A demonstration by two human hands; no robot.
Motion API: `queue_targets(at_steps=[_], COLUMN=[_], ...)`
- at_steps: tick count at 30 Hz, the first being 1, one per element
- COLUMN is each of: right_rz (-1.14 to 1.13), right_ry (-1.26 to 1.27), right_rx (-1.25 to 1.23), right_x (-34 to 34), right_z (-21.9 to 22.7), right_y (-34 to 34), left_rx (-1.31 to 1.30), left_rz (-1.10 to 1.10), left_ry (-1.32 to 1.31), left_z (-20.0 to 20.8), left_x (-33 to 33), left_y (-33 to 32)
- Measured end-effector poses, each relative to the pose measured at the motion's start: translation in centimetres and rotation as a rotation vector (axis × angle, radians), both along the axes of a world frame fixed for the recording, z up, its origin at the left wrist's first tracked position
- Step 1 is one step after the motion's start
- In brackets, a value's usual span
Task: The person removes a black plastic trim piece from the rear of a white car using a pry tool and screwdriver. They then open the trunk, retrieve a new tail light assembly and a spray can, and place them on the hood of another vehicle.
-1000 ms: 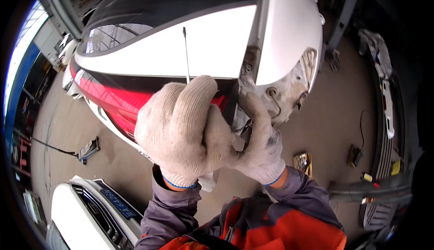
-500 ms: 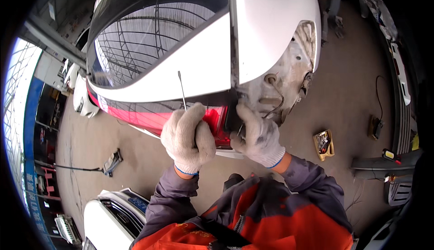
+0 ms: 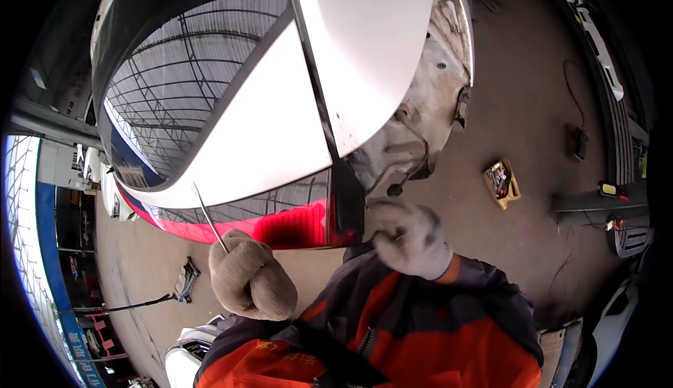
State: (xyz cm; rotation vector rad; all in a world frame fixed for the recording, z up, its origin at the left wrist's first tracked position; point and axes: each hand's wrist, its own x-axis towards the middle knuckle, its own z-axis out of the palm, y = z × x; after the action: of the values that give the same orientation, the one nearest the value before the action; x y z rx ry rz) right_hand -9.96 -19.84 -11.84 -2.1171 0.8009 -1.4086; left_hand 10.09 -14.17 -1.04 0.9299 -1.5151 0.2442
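Note:
My left hand point(image 3: 252, 279), in a knitted work glove, is closed round a screwdriver point(image 3: 208, 216); its thin flat-tipped shaft points up and its handle is hidden in the fist. In front of it is the red and dark tail light point(image 3: 291, 223) of a white car point(image 3: 273, 128). My right hand point(image 3: 413, 241), also gloved and slightly smeared by motion, has curled fingers just right of the light's end. Whatever lies in those fingers is too small to make out. Above it hangs a cable point(image 3: 382, 178) with a dark connector, by the bare metal corner point(image 3: 413, 121).
A yellow box of tools point(image 3: 515, 195) lies on the floor to the right, with a dark box on a cable point(image 3: 578, 143) farther off. A floor jack point(image 3: 186, 283) stands at left. Another white car point(image 3: 182, 363) is at lower left, and lift arms point(image 3: 589, 206) lie at right.
Both hands have drawn back from the tail light, toward my body. The left moved down and left with the screwdriver; the right moved off the light's edge. My view has shifted and tilted.

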Motion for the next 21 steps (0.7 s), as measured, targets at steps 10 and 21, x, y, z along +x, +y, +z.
queue_targets(at_steps=[10, 21], right_rz=[0.024, -0.047], right_ry=[-0.309, 0.445], right_rx=[1.035, 0.096], right_x=[-4.8, -3.0], right_z=[-1.2, 0.5], right_y=[5.2, 4.1], left_rx=[0.750, 1.005], left_rz=[-0.561, -0.296], left_ry=[-0.279, 0.351], left_z=[-2.9, -5.7], left_x=[-1.0, -6.6], left_y=[6.6, 11.5])
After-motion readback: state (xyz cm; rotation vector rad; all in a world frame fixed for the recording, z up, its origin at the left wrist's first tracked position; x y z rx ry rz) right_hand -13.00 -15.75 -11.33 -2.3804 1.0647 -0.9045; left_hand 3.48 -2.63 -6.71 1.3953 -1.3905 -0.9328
